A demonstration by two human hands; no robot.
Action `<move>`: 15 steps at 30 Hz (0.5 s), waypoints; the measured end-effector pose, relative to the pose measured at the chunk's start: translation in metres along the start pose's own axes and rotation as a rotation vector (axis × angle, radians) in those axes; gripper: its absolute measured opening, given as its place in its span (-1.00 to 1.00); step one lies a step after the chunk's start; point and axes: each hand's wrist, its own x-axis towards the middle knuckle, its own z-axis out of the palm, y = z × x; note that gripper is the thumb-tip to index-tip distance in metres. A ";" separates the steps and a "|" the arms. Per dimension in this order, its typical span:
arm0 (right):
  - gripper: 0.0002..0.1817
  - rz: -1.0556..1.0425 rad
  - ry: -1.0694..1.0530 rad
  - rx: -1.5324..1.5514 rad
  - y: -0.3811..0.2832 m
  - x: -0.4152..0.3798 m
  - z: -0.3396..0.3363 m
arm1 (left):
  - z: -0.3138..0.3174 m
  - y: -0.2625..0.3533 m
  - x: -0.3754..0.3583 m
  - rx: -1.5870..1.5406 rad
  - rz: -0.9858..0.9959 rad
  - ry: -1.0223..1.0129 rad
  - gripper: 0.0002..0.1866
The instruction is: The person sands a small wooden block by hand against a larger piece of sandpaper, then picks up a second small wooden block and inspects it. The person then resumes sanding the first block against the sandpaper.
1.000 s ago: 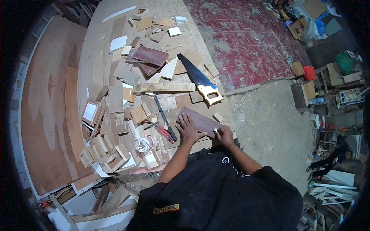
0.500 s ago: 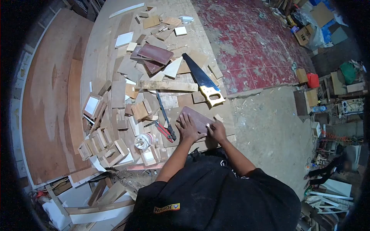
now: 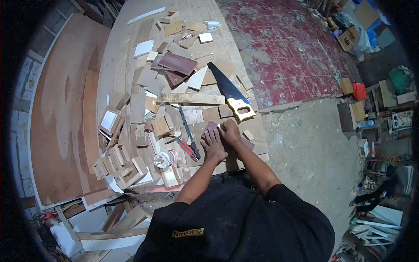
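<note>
A flat reddish-brown board (image 3: 248, 144) lies near the front edge of the workbench, mostly covered by my hands and forearm. My left hand (image 3: 214, 146) rests on it with the fingers stretched out and slightly spread. Close beside those fingers, toward the board's far end, my right hand (image 3: 230, 132) is closed. A small whitish spot shows at its fingertips; what it belongs to is too small to make out. Just beyond the hands is a handsaw (image 3: 234, 96) with a yellow-and-white handle. Left of my left hand lies a red-handled tool (image 3: 188, 149).
Wood offcuts and small box-like wooden pieces (image 3: 135, 170) crowd the bench's left side. An open whitish tub (image 3: 164, 160) stands near the front edge. A long wooden strip (image 3: 192, 98) and more reddish-brown boards (image 3: 178, 63) lie farther back. Concrete floor (image 3: 301, 144) is to the right.
My right hand has slid up and left across the board, from its right side to beside my left fingers. My left hand stays nearly in place; the view has shifted slightly.
</note>
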 end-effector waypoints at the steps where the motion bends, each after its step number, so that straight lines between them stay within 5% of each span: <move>1: -0.83 -0.013 -0.026 -0.011 0.007 -0.010 -0.003 | 0.000 0.000 0.002 0.006 0.005 0.005 0.43; 7: -0.81 0.081 0.064 0.007 0.050 -0.130 -0.070 | -0.009 0.000 -0.007 -0.095 0.044 0.026 0.50; 15: -0.80 0.033 0.050 -0.013 0.027 -0.047 -0.007 | 0.002 -0.004 -0.005 -0.066 0.040 -0.002 0.46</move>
